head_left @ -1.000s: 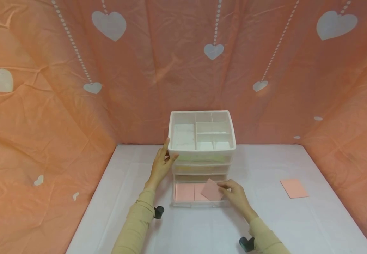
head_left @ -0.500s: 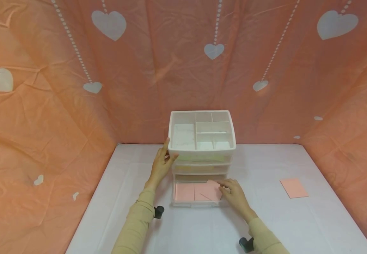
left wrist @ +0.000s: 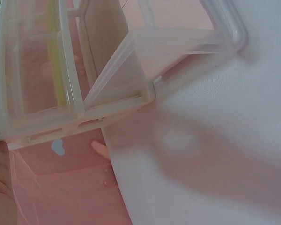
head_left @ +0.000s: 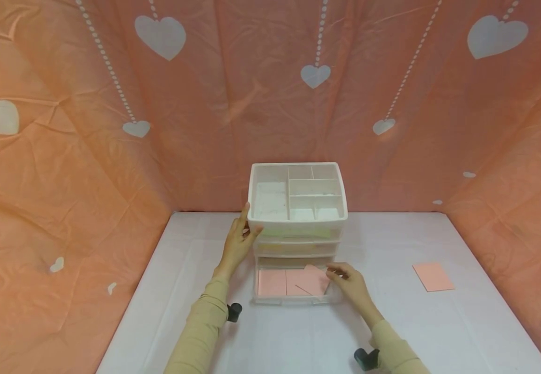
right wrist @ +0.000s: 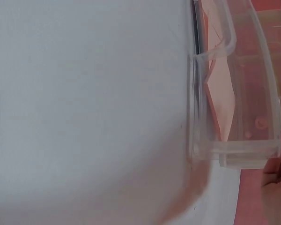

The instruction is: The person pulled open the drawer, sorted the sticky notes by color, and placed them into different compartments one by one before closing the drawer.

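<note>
A white plastic drawer organizer (head_left: 298, 223) stands at the back of the table, its bottom clear drawer (head_left: 293, 301) pulled out. My left hand (head_left: 238, 243) holds the organizer's left front corner, thumb at the front and fingers along the side. Inside the drawer lie pink square sheets (head_left: 272, 283). One pink square (head_left: 317, 279) rests turned at an angle over them on the right; its tilted edge shows in the right wrist view. My right hand (head_left: 352, 286) hovers at the drawer's right edge with loosely bent fingers, holding nothing visible.
Another pink square (head_left: 433, 277) lies on the white table (head_left: 392, 322) to the right. The organizer's top tray (head_left: 271, 200) is divided into several compartments. Closed upper drawers show green and yellow contents. An orange cloth (head_left: 270, 119) with hearts hangs behind and at both sides.
The angled pink square, pinched by my right hand earlier, has been lowered into the drawer and let go. My right hand has shifted slightly right. The left hand stays put.
</note>
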A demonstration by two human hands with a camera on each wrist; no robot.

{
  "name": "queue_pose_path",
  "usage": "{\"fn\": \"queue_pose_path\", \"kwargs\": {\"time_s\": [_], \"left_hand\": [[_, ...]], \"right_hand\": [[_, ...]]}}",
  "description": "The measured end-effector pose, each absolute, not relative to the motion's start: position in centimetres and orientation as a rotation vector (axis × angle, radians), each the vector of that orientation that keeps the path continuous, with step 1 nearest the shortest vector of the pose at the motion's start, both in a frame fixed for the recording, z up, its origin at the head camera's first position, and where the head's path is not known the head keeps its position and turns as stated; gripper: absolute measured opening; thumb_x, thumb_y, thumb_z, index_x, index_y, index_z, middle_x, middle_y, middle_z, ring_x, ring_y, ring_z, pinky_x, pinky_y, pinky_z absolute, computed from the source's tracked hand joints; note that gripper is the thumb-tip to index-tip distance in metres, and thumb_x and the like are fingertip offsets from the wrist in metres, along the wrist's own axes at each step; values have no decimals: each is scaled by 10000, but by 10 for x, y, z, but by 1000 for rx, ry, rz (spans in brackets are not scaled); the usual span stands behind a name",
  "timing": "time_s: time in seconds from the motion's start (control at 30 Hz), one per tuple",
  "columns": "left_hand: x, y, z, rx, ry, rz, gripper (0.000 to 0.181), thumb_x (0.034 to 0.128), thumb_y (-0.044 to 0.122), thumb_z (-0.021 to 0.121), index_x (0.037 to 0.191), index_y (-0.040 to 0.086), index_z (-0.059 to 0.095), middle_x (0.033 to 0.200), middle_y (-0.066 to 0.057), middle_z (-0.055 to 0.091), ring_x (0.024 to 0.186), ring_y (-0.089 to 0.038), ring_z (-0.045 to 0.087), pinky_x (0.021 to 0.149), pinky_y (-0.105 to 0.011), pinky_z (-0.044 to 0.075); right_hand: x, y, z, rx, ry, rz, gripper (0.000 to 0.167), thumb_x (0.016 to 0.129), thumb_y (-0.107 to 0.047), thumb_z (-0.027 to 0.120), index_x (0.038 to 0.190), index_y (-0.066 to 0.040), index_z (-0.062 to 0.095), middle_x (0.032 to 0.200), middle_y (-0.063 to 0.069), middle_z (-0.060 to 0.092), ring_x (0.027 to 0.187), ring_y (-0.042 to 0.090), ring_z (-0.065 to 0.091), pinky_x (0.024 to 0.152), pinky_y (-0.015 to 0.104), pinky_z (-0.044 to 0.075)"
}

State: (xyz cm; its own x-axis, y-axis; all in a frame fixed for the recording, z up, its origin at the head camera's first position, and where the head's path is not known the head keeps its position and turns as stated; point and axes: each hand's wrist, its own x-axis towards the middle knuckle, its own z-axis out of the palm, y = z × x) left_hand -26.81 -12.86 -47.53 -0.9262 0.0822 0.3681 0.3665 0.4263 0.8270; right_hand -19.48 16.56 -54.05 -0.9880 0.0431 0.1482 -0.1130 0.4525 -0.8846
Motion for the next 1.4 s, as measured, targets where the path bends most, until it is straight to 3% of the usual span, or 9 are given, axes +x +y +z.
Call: {"fn": "queue_pose_path", "kwargs": {"time_s": [0.17,0.43,0.7,0.87,0.97,1.23,1.4], "left_hand": [[-268,-129,-476,-398,-2401,-1499,747,908,260,595,1491,346,137,1062,-171,457,1046,-311,565,954,-351,495],[-268,-128,-477,-403,-2414,-1486,742,917,286,576,1485,387,111,1056,-160,450,1029,-285,542,966,-363,488],[-267,-129,-476,-387,-2433,-1483,728,919,298,572,1492,352,126,1063,-157,442,1036,-326,561,941,-392,505],[-268,-130,-474,-412,-2428,-1480,729,914,297,580,1482,392,134,1076,-154,446,1048,-336,567,931,-399,512],[-268,-131,-473,-435,-2431,-1467,716,915,292,579,1482,384,151,1045,-135,437,1049,-340,565,930,-402,512],[-269,-135,-470,-460,-2474,-1389,659,902,294,607,1458,364,261,994,-117,444,1041,-367,599,891,-387,534],[-271,-135,-468,-457,-2461,-1417,645,889,291,631,1443,356,306,1009,-121,475,989,-352,610,855,-374,549]], "right_hand": [[-195,177,-540,92,-2541,1661,317,850,-199,678,1124,-42,644,1073,141,655,849,-57,537,768,155,481],[-193,206,-535,2,-2554,1775,459,863,-253,667,1257,-48,549,1232,133,519,901,-66,523,807,120,461],[-197,246,-533,-162,-2471,1802,562,885,-317,637,1335,-32,455,1150,-181,523,899,-113,532,784,81,441],[-198,270,-532,-199,-2455,1768,575,911,-339,595,1364,-36,411,1175,-199,489,923,-133,509,784,58,432],[-198,283,-531,-220,-2450,1750,578,914,-349,588,1375,-57,399,1134,-249,469,922,-147,497,779,46,428],[-200,309,-528,-329,-2250,1848,455,906,-239,616,1327,-237,445,1054,-201,504,855,-139,538,737,39,452],[-198,324,-530,-435,-2095,1945,484,873,-195,660,1302,-294,458,990,-185,531,800,-118,548,686,44,454]]}}
